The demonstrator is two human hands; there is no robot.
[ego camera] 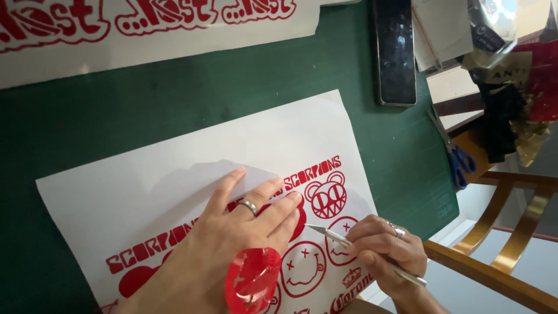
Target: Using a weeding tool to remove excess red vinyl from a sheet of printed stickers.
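our left hand point(244, 229) lies flat, fingers spread, on the white sticker sheet point(174, 192) w/ red shapes on the green mat point(116, 110); right hand point(386, 250) grips a craft knife point(349, 239), tip near a smiley decal point(340, 232).

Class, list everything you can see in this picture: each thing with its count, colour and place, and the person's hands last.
Cutting mat: one, green, under everything.
Sticker sheet: one, white with red designs, centre.
Second sheet: one, white with red lettering, top left.
Peeled scrap: one, red, stuck to the left wrist.
Phone: one, black, top centre.
Scissors: one, blue handles, mat's right edge.
Craft knife: one, silver, tip on the sheet.
Chair: one, wooden, lower right.
Clutter: papers and foil, top right.
Left hand: flat on sheet, ringed.
Right hand: holds knife.
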